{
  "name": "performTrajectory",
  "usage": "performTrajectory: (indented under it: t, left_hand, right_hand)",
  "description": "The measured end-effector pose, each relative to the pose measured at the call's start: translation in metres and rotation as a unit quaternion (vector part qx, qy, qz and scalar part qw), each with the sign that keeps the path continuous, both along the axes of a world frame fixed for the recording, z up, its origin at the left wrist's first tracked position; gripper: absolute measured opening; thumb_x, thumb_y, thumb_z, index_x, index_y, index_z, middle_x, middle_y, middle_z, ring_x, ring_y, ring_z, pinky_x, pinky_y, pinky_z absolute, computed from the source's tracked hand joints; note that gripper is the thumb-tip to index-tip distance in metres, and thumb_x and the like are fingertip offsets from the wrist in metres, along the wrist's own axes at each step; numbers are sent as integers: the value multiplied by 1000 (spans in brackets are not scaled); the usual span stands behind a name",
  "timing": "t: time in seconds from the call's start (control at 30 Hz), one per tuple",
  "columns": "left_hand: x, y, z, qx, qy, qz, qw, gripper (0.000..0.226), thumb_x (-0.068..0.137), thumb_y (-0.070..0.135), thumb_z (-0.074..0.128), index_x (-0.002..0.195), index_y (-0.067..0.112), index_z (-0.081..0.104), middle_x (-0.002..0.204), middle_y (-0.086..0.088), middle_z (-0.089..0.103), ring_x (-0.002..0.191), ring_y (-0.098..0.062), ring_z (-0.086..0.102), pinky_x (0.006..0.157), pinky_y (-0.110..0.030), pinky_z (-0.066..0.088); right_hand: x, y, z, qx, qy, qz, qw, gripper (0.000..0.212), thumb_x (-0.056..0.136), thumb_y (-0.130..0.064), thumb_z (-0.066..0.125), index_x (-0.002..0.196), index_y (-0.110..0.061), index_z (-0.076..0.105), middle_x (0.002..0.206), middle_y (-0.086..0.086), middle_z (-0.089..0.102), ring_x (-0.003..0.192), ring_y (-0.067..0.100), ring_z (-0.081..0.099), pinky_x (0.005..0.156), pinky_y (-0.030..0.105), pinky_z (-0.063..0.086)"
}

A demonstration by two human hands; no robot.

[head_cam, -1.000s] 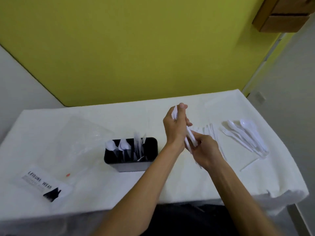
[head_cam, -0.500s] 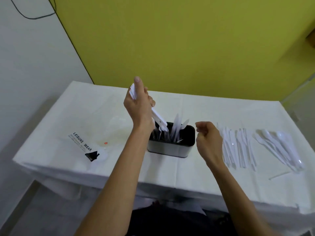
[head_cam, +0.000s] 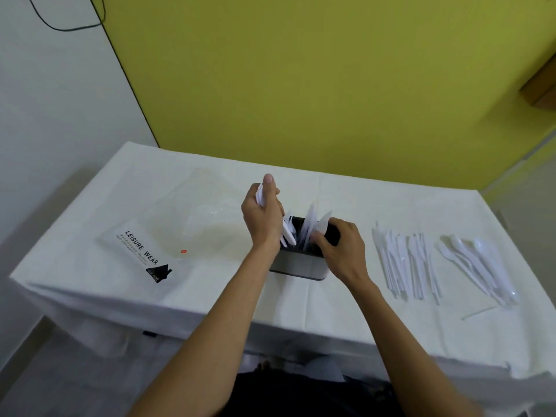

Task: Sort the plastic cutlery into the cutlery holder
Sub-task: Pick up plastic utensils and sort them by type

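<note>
Head view: cutlery going into the holder (head_cam: 298, 266) at frame centre.
Left hand (head_cam: 261, 218) closed around forks (head_cam: 287, 233), long axis steep, handles down-right; right hand (head_cam: 340, 251) pinches standing knives (head_cam: 310, 227).

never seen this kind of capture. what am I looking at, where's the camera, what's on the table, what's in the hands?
No machine here: a person works with two bare hands, and one wide-angle camera on their head looks forward and down, so both arms reach in from the bottom of the picture.

A white tablecloth covers the table. Near its middle stands a dark cutlery holder with white plastic pieces sticking up out of it. To its right lie a row of loose white cutlery and, further right, a pile of white spoons. To the left lies a clear plastic bag printed LEISURE WEAR.

The left hand grips a bundle of white cutlery, its lower end dipping into the holder. The right hand is at the holder's top, touching the pieces standing there.
</note>
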State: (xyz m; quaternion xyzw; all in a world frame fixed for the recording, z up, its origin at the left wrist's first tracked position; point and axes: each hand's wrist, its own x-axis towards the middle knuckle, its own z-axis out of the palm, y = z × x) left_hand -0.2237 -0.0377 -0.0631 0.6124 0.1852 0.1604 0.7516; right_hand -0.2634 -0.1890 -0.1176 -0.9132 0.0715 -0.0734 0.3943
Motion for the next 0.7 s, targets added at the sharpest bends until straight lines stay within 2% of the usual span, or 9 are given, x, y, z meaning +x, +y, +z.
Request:
performTrajectory:
  t: [0.07,0.17,0.23,0.3,0.4,0.43,0.5,0.6,0.7]
  left_hand:
    - [1,-4,-5,33,-1,-5,999,42,100,46,54,70,16,53,49,4,49,48,-19,46,57,-31,45]
    - [1,-12,-11,93,-7,-17,995,41,100,46,53,74,15,55,60,7,60,51,-14,55,58,-28,49]
    - [-1,-18,-22,142,-16,-33,989,34,100,44,53,84,15,61,76,8,68,70,-13,66,71,-32,55]
    - [-4,-24,-35,204,-35,-38,978,18,100,32,56,97,17,66,96,8,69,94,-13,64,87,-36,52]
    - [-8,-30,-46,278,-72,-49,957,17,96,11,59,111,11,67,111,4,63,110,-14,55,97,-18,42]
    - [-9,-32,-46,294,-69,-52,952,21,95,8,60,115,10,65,115,1,62,113,-15,53,97,-7,34]
    - [-7,-32,-49,322,-52,-62,943,27,94,8,60,121,10,62,122,-2,62,118,-16,52,98,-1,20]
    - [-2,-31,-50,362,3,-115,925,35,96,16,57,130,11,57,134,-4,59,128,-20,50,112,-18,16]
    - [3,-28,-46,386,53,-165,906,45,98,21,54,140,7,47,146,-11,49,136,-25,44,116,-34,19]
  right_hand:
    - [7,2,3,3,-12,4,1000,27,94,-35,62,74,-17,56,72,-3,59,71,17,53,57,23,34]
    - [13,5,-4,-6,-5,7,1000,35,99,-31,55,68,-16,52,65,-2,55,65,18,51,54,24,32]
    - [15,7,-12,-3,1,11,1000,33,100,-31,52,70,-17,54,68,-2,57,72,21,55,57,24,33]
    - [16,8,-15,5,-1,13,1000,32,99,-30,51,69,-17,54,68,-2,59,73,23,57,59,25,35]
    - [16,8,-11,19,-11,19,1000,33,98,-27,53,68,-13,56,63,0,60,64,20,56,54,28,38]
    - [15,7,-10,23,-12,19,999,34,98,-26,54,68,-12,57,62,0,60,62,20,55,53,27,38]
    - [15,6,-8,26,-12,23,999,35,98,-26,55,66,-12,57,59,0,59,57,17,53,51,21,35]
    - [16,5,-5,22,-14,30,999,41,99,-24,54,59,-13,53,55,3,57,52,17,49,48,20,32]
    - [22,5,-7,4,-8,40,999,45,99,-35,44,60,-13,51,60,5,56,59,24,52,53,32,38]
